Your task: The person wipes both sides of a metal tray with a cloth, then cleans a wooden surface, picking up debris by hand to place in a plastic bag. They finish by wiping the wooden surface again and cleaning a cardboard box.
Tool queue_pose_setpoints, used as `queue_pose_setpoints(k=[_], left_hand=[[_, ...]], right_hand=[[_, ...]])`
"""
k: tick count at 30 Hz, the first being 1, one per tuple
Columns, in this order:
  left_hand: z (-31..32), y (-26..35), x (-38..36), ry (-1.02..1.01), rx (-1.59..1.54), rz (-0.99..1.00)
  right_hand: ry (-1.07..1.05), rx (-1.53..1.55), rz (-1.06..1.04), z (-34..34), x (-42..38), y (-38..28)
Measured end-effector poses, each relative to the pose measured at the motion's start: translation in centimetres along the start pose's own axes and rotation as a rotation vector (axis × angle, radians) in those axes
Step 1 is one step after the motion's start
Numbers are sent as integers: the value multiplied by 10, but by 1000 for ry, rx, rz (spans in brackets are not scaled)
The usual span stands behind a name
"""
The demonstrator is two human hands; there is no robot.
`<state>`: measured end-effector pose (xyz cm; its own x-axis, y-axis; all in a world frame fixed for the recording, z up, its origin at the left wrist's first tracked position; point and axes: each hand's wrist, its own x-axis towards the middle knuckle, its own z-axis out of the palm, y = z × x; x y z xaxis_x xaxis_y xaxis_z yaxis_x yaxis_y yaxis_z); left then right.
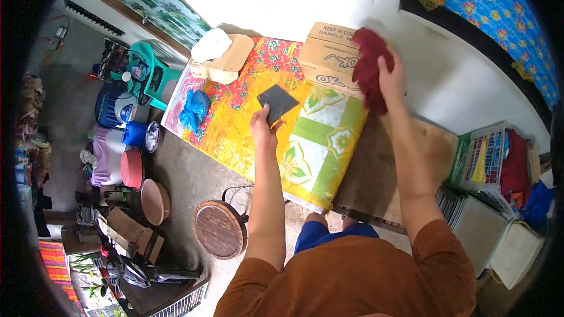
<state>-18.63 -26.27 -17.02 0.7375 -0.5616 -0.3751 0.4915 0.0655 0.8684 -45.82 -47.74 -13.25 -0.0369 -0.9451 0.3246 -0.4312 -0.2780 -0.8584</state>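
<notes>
My left hand (262,126) is closed on a thin, dark, flat square piece (279,102), thumb on top, held over the yellow part of the table cover (229,144). A crumpled maroon cloth (369,73) hangs from my right hand (395,79), which is raised at the right end of the stacked cardboard boxes (328,53). In this view the cloth overlaps the boxes' right edge. Green and white patterned covering (320,132) lies on the table in front of the boxes.
An open cardboard box (238,53) with a white bundle (211,45) stands at the table's far left, near a blue plastic bag (194,110). A round wooden stool (220,230) is left of my legs. At right are a wooden surface (382,167) and a crate (484,152).
</notes>
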Motion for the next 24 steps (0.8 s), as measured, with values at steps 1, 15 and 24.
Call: queue_pose_setpoints(k=[1, 15, 24], left_hand=[[-12, -3, 0, 26, 8, 3], [-23, 38, 38, 74, -3, 113], [138, 20, 94, -335, 177, 89]], right_hand=[[40, -281, -6, 23, 35, 27], [-584, -238, -800, 188, -19, -43], [-388, -359, -24, 20, -87, 107]])
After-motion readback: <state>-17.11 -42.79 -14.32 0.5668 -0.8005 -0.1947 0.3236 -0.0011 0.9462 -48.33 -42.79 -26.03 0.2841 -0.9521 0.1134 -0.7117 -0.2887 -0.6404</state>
